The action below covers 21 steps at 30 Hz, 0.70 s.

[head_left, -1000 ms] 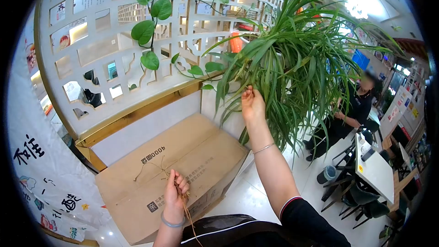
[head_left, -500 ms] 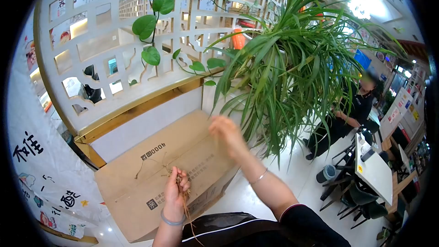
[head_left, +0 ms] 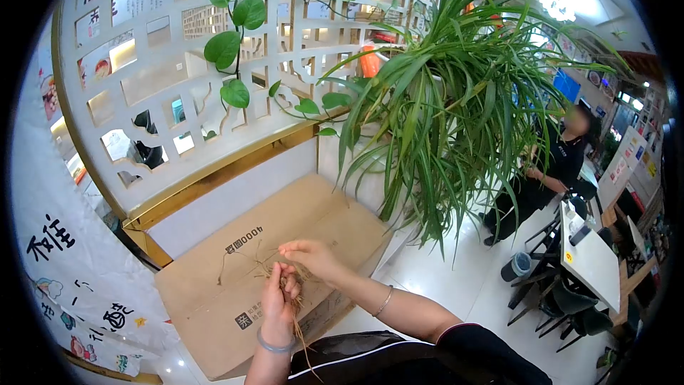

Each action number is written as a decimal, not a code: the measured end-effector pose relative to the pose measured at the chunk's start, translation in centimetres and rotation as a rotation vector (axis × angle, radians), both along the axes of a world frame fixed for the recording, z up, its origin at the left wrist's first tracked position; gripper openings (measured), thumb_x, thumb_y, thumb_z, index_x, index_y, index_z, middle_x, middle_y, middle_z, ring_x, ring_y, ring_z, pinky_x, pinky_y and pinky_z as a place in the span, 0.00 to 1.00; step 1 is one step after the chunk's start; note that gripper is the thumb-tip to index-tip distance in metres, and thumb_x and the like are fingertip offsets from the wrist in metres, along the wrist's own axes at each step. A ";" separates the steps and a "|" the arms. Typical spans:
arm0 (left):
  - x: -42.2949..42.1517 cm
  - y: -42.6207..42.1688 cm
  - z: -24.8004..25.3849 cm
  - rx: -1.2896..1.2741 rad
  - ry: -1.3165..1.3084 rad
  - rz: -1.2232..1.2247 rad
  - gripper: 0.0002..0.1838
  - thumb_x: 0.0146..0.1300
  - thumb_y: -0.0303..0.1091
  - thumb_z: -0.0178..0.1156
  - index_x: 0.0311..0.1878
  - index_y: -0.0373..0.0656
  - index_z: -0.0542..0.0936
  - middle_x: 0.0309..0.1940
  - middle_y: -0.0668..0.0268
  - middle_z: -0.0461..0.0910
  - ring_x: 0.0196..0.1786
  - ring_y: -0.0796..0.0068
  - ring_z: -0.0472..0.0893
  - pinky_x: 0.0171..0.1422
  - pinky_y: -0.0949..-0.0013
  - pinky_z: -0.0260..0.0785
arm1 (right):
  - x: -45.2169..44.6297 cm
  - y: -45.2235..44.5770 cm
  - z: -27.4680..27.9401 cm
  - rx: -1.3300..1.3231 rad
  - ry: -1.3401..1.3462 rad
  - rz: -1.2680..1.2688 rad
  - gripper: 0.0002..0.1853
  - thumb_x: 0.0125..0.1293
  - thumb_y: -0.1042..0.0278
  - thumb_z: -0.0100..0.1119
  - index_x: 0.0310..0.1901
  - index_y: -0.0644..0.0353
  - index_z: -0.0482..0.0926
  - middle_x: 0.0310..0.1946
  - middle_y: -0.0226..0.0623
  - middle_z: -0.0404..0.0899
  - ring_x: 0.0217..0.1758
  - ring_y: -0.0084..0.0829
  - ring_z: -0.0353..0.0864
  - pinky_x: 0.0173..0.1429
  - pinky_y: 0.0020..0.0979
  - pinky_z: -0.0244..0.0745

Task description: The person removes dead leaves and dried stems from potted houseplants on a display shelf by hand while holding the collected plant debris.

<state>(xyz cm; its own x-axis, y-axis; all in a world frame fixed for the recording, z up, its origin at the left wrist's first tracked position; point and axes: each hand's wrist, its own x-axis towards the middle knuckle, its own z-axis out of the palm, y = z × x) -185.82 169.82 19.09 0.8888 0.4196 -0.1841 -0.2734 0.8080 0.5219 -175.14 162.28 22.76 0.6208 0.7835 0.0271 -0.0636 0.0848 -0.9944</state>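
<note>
My left hand (head_left: 275, 298) is closed around a bunch of thin, dry brown leaves (head_left: 300, 311), whose loose ends trail down toward my lap and stick out above the fist. Just above it, my right hand (head_left: 311, 257) has thumb and fingers pinched together beside the upper ends of the bunch. Whether a strand is caught in that pinch is too fine to make out. Both hands are over a brown cardboard box (head_left: 203, 306) with printed writing. Beyond the right hand hangs a large, leafy green spider plant (head_left: 434, 107).
A white lattice screen (head_left: 160, 89) with a gold frame rises behind the box, a green vine (head_left: 249, 11) climbing on it. To the right are a person in black (head_left: 563, 160), a white table (head_left: 595, 257), dark chairs (head_left: 563, 299) and a bin (head_left: 516, 266).
My right hand has come down and left from near the spider plant to the bunch in my left hand. The left hand keeps its grip. The view has shifted slightly.
</note>
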 end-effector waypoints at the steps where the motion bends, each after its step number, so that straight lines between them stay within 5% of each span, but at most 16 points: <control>1: 0.0 -0.1 -0.2 0.016 0.013 -0.034 0.11 0.68 0.41 0.48 0.37 0.42 0.72 0.24 0.70 0.70 0.19 0.82 0.61 0.20 0.78 0.50 | -0.1 -0.3 0.1 -0.023 0.125 0.051 0.16 0.66 0.68 0.50 0.52 0.68 0.69 0.36 0.36 0.76 0.33 0.26 0.79 0.33 0.24 0.76; 6: -0.2 -0.5 0.9 0.036 -0.012 -0.102 0.11 0.67 0.41 0.49 0.37 0.43 0.72 0.23 0.70 0.70 0.19 0.82 0.62 0.21 0.78 0.51 | -0.5 -0.9 0.5 0.006 0.428 0.094 0.17 0.67 0.69 0.48 0.55 0.66 0.66 0.29 0.38 0.74 0.16 0.33 0.77 0.19 0.29 0.76; 9: -0.3 -1.1 1.4 0.031 0.086 -0.082 0.11 0.67 0.41 0.49 0.37 0.43 0.73 0.22 0.71 0.69 0.19 0.82 0.62 0.21 0.78 0.52 | -0.6 -1.4 -0.2 0.066 0.498 0.164 0.15 0.67 0.67 0.49 0.52 0.66 0.68 0.26 0.35 0.74 0.18 0.28 0.78 0.21 0.27 0.76; 12: -0.1 -0.9 0.9 0.033 0.059 -0.107 0.11 0.68 0.41 0.49 0.38 0.44 0.72 0.23 0.71 0.69 0.20 0.83 0.63 0.22 0.79 0.52 | -1.4 -1.2 0.1 0.011 0.274 0.037 0.14 0.67 0.65 0.49 0.49 0.65 0.70 0.25 0.34 0.74 0.20 0.25 0.77 0.23 0.26 0.76; 15: -0.2 -1.1 1.0 0.011 0.059 -0.174 0.09 0.68 0.40 0.47 0.41 0.45 0.70 0.23 0.72 0.68 0.20 0.83 0.61 0.22 0.79 0.52 | -1.2 -1.9 -1.0 0.019 0.382 0.085 0.14 0.67 0.64 0.51 0.49 0.63 0.72 0.26 0.32 0.75 0.24 0.21 0.76 0.27 0.23 0.75; 21: -0.8 -2.5 1.2 -0.025 -0.036 -0.191 0.10 0.69 0.41 0.46 0.38 0.45 0.70 0.21 0.75 0.61 0.21 0.85 0.58 0.22 0.81 0.52 | -2.2 -3.9 -0.7 0.033 0.163 -0.007 0.17 0.66 0.64 0.53 0.53 0.62 0.71 0.35 0.30 0.77 0.36 0.18 0.77 0.42 0.21 0.73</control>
